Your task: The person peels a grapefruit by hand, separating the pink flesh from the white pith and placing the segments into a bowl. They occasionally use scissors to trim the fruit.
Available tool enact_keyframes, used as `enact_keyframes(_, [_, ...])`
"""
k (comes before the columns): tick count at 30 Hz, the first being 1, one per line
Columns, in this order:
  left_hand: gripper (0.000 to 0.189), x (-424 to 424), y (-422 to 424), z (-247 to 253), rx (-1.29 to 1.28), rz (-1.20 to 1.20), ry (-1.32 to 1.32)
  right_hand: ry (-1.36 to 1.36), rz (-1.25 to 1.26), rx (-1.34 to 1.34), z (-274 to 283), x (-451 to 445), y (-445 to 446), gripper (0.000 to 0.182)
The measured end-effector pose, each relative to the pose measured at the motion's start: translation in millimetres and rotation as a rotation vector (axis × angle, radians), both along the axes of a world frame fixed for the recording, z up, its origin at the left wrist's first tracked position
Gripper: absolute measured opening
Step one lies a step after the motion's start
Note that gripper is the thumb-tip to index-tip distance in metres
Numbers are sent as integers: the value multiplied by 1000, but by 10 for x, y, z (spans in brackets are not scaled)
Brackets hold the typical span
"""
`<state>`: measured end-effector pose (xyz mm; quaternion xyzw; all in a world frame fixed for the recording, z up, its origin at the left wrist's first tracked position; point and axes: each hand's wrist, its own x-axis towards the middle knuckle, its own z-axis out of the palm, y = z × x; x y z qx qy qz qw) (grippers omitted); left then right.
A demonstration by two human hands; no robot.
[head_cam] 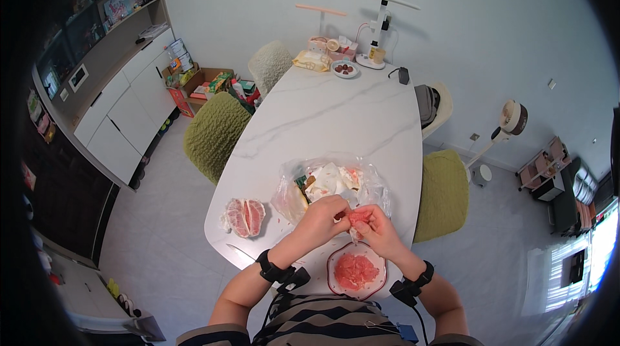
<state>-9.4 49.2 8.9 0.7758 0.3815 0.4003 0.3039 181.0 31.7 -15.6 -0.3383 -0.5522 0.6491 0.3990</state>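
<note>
My left hand and my right hand meet above the table's near part, both with fingers on a piece of pink pomelo flesh. A bit of pale membrane hangs below the piece. Just under my hands, a scalloped plate with a red rim holds a heap of peeled pomelo pulp. Beyond my hands lies an open clear plastic bag with white rind and scraps in it. To the left sits a partly peeled pomelo. A knife lies near the front left edge, partly hidden by my left forearm.
Small crumbs of pulp are scattered on the marble-patterned table. At its far end stand a desk lamp, a bowl of dark round fruits and a pack of wipes. Green chairs flank the table.
</note>
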Motion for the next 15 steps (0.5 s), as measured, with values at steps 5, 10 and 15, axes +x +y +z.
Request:
enact_keyframes(5, [10, -45, 50, -26, -18, -60, 14, 6, 123, -105, -39, 92, 24, 20])
enact_keyframes(10, [5, -261, 261, -54, 33, 116, 34, 71, 289, -251, 158, 163, -6, 21])
enact_keyframes(15, [6, -199, 343, -289, 10, 200, -2, 223, 104, -348, 69, 176, 57, 24])
